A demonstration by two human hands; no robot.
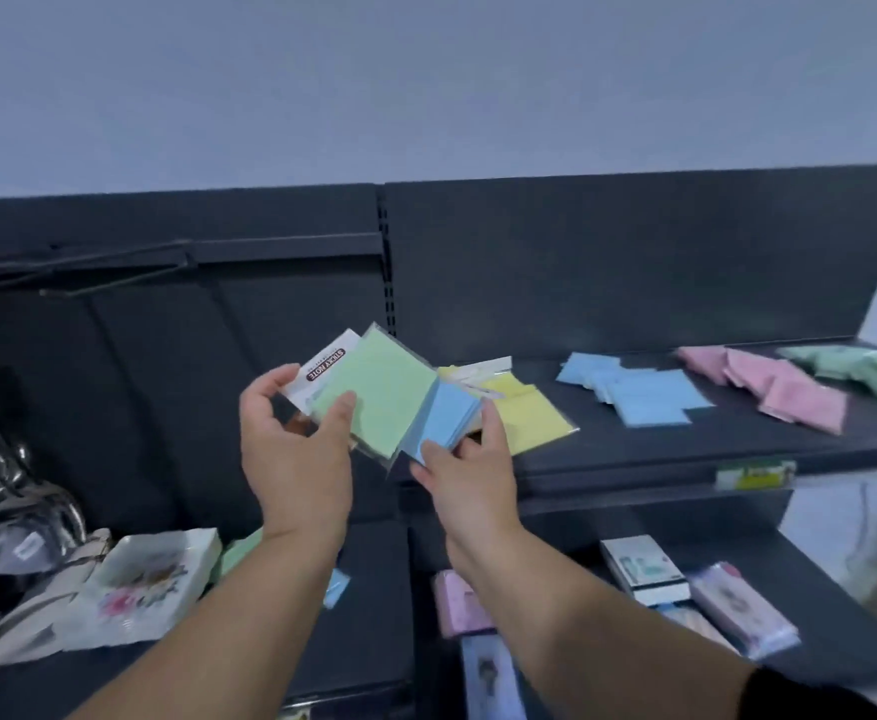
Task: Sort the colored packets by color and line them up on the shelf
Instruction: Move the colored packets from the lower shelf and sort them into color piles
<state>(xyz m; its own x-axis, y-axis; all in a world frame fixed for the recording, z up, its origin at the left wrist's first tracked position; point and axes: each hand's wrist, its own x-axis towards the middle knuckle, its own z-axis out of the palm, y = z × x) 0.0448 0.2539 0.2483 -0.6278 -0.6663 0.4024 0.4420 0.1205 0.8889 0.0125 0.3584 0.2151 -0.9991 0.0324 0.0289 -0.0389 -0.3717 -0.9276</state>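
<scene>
Item: my left hand (296, 459) grips 1 green packet (379, 392); my right hand (465, 480) pinches blue packets (449, 415). Advised: square these onto the blue pile (644, 397), right.

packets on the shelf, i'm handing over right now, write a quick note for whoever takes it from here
Left hand grips a green packet, with a white-backed packet behind it. Right hand pinches a blue packet.
On the shelf, left to right: yellow group, blue group, pink group, green group.
Done: four colour groups started, each loosely overlapping.
Left: add the held packets to their groups, fetch the loose green packet and loose blue packet lower left, then straighten the rows.
</scene>
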